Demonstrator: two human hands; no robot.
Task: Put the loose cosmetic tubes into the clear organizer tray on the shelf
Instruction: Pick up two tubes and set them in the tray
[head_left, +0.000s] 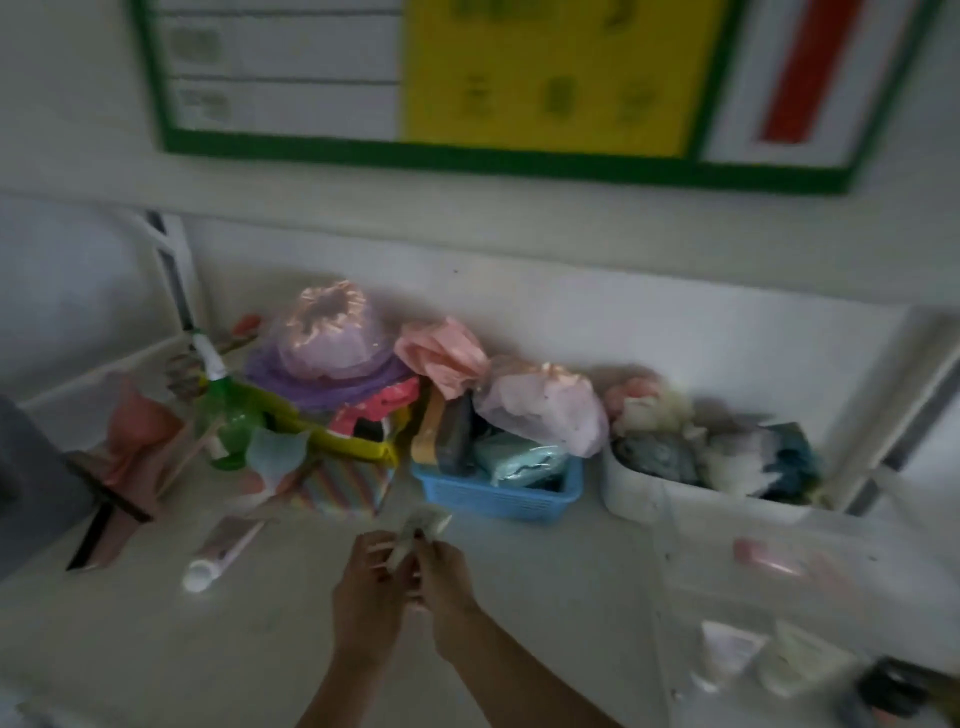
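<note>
My left hand (367, 587) and my right hand (445, 577) meet at the middle of the white shelf, both closed on one small pale tube (415, 530) that sticks up between the fingers. A pink tube with a white cap (221, 553) lies loose on the shelf to the left of my hands. The clear organizer tray (670, 587) stands at the right. It holds a small pink tube (769, 557) near its far end and two white tubes (727, 657) near its front. The view is blurred.
Along the back wall stand a green bottle (228, 415), a striped box (345, 488), a blue basket (498, 493) and a white bin (670, 501), all stuffed with bags and packets. A pink item on a dark base (124, 457) sits far left.
</note>
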